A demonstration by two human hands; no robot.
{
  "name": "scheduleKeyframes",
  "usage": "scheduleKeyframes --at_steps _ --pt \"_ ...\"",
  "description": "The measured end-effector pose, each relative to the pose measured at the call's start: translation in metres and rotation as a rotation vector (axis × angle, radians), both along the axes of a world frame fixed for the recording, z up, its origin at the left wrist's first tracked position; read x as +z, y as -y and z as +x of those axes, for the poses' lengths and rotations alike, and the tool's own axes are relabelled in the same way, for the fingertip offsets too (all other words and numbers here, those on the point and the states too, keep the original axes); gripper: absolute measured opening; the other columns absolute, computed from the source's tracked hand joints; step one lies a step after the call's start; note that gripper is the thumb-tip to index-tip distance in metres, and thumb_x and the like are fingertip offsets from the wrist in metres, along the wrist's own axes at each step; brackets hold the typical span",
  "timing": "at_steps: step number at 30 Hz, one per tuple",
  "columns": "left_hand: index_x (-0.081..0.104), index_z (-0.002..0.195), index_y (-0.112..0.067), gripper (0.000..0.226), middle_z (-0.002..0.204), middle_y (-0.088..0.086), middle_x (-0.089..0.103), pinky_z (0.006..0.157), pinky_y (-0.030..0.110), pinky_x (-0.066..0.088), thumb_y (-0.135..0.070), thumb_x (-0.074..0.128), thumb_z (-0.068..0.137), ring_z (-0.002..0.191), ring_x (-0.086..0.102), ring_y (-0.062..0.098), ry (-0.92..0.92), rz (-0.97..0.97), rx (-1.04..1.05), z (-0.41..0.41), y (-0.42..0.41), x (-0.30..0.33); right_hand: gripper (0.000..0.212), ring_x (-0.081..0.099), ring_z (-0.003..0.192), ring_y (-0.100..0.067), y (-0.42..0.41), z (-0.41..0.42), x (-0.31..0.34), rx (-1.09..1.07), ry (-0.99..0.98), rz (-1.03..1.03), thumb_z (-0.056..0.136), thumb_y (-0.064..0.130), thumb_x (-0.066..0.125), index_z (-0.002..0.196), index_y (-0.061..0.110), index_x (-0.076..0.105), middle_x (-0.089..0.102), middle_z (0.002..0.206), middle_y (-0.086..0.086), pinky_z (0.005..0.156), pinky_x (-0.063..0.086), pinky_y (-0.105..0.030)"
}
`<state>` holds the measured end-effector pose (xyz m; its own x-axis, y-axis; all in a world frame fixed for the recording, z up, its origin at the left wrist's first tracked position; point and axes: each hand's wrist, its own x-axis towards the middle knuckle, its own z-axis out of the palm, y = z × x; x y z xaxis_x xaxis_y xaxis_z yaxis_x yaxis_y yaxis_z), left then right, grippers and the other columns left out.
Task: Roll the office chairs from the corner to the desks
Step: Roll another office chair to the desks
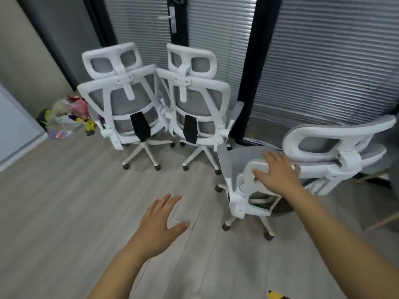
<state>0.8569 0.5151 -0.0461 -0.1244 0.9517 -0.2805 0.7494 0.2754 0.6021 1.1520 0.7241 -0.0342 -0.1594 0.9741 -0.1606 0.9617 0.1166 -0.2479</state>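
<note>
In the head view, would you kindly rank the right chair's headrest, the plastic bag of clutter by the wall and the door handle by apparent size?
1. Right chair's headrest, though nearness to the camera inflates it.
2. Plastic bag.
3. Door handle, farthest away.

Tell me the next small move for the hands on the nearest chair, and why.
Probably curl the right hand round the armrest of the nearest white-framed grey mesh office chair for a grip: its fingers lie spread there, not closed. The left hand hangs open over the floor, holding nothing.
</note>
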Motion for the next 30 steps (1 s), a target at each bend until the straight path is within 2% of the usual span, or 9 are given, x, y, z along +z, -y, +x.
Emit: scheduleKeyframes --at_steps 3,6,12,16,20,22,25,28,30 --pt "0.019 0.148 -0.047 0.073 0.161 -0.017 0.005 0.121 0.038 0.011 -0.063 0.054 0.087 0.149 -0.001 0.013 -0.005 -0.048 -0.116 -0.021 -0.033 -0.009 0.071 -0.002 0.15 -0.028 -0.026 -0.007 -0.025 -0.114 0.149 -0.114 0.091 0.057 0.042 0.153 0.032 0.017 0.012 0.163 0.007 0.112 0.007 -0.069" --pt "0.018 0.149 -0.045 0.072 0.162 -0.015 0.004 0.121 0.038 0.012 -0.06 0.054 0.089 0.149 -0.001 0.014 -0.022 -0.081 -0.255 -0.041 -0.072 -0.019 0.073 -0.003 0.149 -0.03 -0.018 -0.016 -0.049 -0.185 0.179 -0.05 0.087 0.049 0.049 0.151 0.032 0.017 0.016 0.161 0.004 0.11 0.008 -0.072" --pt "0.017 0.15 -0.045 0.072 0.162 -0.015 0.003 0.121 0.037 0.01 -0.056 0.054 0.09 0.149 -0.001 0.014 -0.006 -0.09 -0.483 -0.076 -0.134 -0.02 0.091 -0.009 0.149 -0.033 -0.007 -0.052 -0.047 -0.269 0.178 -0.106 0.077 0.059 0.053 0.153 0.03 0.012 0.01 0.161 -0.001 0.114 0.009 -0.066" --pt "0.015 0.15 -0.046 0.073 0.161 -0.014 0.007 0.12 0.035 0.011 -0.054 0.057 0.09 0.149 0.002 0.013 -0.004 -0.059 -0.591 -0.107 -0.169 -0.012 0.09 0.0 0.149 -0.032 0.005 -0.088 -0.039 -0.326 0.17 -0.108 0.075 0.063 0.053 0.151 0.028 0.023 0.017 0.159 -0.005 0.115 0.017 -0.057" --pt "0.021 0.148 -0.044 0.07 0.158 -0.013 0.016 0.119 0.033 0.014 -0.051 0.058 0.089 0.147 0.009 0.013 -0.006 -0.03 -0.696 -0.119 -0.194 -0.02 0.089 0.005 0.147 -0.032 0.02 -0.114 -0.038 -0.368 0.152 -0.108 0.067 0.064 0.044 0.148 0.032 0.03 0.023 0.154 -0.008 0.114 0.022 -0.053" --pt "0.026 0.147 -0.042 0.068 0.152 -0.017 0.022 0.118 0.032 0.017 -0.05 0.059 0.088 0.146 0.014 0.012 0.015 -0.017 -0.75 -0.114 -0.201 -0.025 0.087 0.004 0.147 -0.031 0.031 -0.118 -0.039 -0.364 0.068 -0.119 0.07 0.062 0.049 0.15 0.032 0.029 0.025 0.152 -0.009 0.114 0.024 -0.049" --pt "0.036 0.142 -0.041 0.067 0.146 -0.025 0.03 0.116 0.034 0.025 -0.054 0.059 0.08 0.141 0.026 0.008 0.079 -0.02 -0.81 -0.092 -0.202 -0.028 0.084 0.009 0.147 -0.024 0.052 -0.117 -0.032 -0.32 -0.199 -0.113 0.077 0.05 0.063 0.152 0.034 0.028 0.027 0.154 -0.006 0.118 0.02 -0.04" --pt "0.043 0.135 -0.044 0.066 0.142 -0.023 0.038 0.112 0.034 0.032 -0.059 0.057 0.072 0.133 0.037 0.005 0.149 -0.018 -0.863 -0.06 -0.195 -0.026 0.071 0.022 0.145 -0.016 0.085 -0.107 -0.024 -0.299 -0.335 0.031 0.084 0.039 0.068 0.148 0.036 0.036 0.031 0.155 0.001 0.118 0.02 -0.034" --pt "0.043 0.137 -0.042 0.062 0.139 -0.022 0.041 0.11 0.032 0.035 -0.052 0.062 0.078 0.129 0.04 0.006 0.157 0.046 -0.905 -0.034 -0.192 -0.022 0.063 0.023 0.144 -0.015 0.109 -0.087 -0.02 -0.405 -0.375 0.145 0.087 0.038 0.066 0.145 0.035 0.042 0.03 0.155 0.002 0.118 0.022 -0.034"
